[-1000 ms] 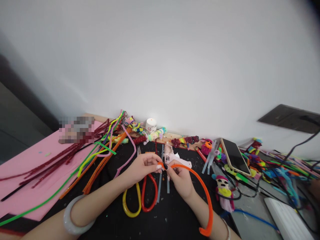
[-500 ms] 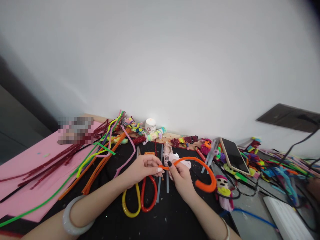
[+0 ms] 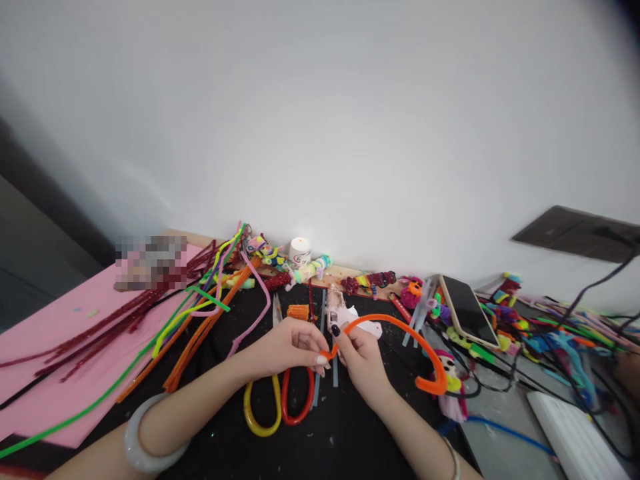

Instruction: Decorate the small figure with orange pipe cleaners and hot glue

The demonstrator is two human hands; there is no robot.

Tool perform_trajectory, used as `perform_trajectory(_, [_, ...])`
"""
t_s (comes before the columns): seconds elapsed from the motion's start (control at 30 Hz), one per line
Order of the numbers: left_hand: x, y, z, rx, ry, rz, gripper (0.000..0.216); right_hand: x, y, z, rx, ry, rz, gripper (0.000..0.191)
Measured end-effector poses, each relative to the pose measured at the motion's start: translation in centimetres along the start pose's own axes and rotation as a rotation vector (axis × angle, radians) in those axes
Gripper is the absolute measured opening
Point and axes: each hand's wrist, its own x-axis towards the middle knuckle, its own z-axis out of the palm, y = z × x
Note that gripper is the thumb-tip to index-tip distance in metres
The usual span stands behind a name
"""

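Orange stem (image 3: 425, 345) pinched in both hands, above the black mat (image 3: 350, 440).
The short end is pinched between left hand (image 3: 303, 350) thumb and fingers; just beside it, the stem is pinched by the right hand (image 3: 361, 360), thumb uppermost. The grips are set close, probably so the short stretch between is controlled, while the tail is left to arch free. The scissors (image 3: 286, 400) are laid loops nearest the wearer (handy for pickup, presumably); the glue gun (image 3: 336, 307) is set beyond the hands.
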Motion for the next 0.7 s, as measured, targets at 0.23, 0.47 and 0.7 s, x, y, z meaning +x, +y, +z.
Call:
perform_trajectory(0.23, [0.5, -0.3, -0.2, -0.135, 0.170, 0.016, 0.021, 0.7, -0.5, -1.8, -0.362, 0.017, -0.256, 0.019])
perform_trajectory(0.47, [1.0, -0.6, -1.6, -0.427, 0.362, 0.089, 0.027, 1.4, -0.2, -1.9, -0.902, 0.228, -0.102, 0.040])
perform_trajectory(0.7, [0.9, -0.2, -1.8, -0.514, 0.373, 0.115, 0.024, 1.8, 0.6, -2.0, -0.928, 0.176, -0.017, 0.040])
